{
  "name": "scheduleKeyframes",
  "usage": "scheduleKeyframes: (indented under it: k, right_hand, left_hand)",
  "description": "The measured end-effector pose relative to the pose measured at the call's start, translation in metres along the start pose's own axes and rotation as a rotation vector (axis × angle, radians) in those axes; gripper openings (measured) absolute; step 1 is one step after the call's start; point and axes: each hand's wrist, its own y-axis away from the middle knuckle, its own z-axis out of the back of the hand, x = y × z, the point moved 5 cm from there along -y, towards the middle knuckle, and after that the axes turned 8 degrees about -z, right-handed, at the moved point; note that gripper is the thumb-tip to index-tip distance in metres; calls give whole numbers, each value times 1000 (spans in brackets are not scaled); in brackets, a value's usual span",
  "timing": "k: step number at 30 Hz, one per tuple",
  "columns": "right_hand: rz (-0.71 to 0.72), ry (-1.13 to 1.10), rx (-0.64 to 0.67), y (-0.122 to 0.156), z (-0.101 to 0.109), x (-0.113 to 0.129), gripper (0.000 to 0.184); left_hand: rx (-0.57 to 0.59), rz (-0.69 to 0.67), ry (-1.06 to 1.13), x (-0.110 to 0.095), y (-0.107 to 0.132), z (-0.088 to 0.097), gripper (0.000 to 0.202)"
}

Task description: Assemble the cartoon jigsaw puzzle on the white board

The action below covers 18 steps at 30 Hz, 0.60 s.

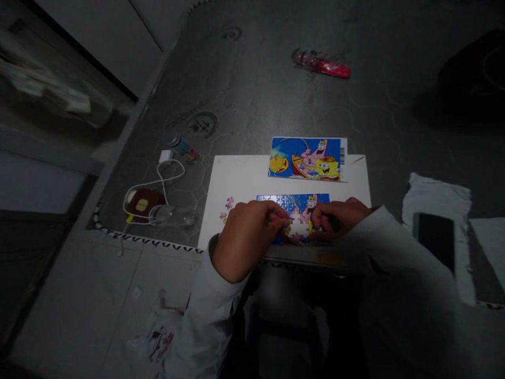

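A partly built cartoon jigsaw puzzle [294, 206] lies on a white board [240, 179] in front of me. My left hand [246, 237] rests on its left side, fingers curled and pinched at the puzzle's surface. My right hand [339, 217] is on the right side, fingers bent and pressed down by a gap in the picture. Whether either hand holds a piece is hidden. A printed reference picture [305, 158] of the same cartoon lies at the board's far edge. A few loose pink pieces [226, 208] sit left of my left hand.
On the dark mat to the left are a white charger with cable [168, 168], a small colourful can [183, 147], a round brown object [142, 202] and a clear bottle [173, 215]. A red wrapper [323, 64] lies far back. A dark phone [436, 237] rests on white cloth at right.
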Motion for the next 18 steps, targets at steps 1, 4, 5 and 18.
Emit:
scheduleKeyframes:
  k: [1, 4, 5, 18]
  right_hand:
    - [-4, -4, 4, 0, 0, 0, 13]
    - [-20, -4, 15, -1, 0, -1, 14]
    - [-24, -4, 19, -1, -1, -1, 14]
    - [-5, 19, -21, 1, -1, 1, 13]
  left_hand:
    - [7, 0, -8, -1, 0, -2, 8]
    - [34, 1, -19, -3, 0, -7, 10]
    - [42, 1, -19, -3, 0, -8, 10]
    - [50, -4, -2, -1, -3, -7, 8]
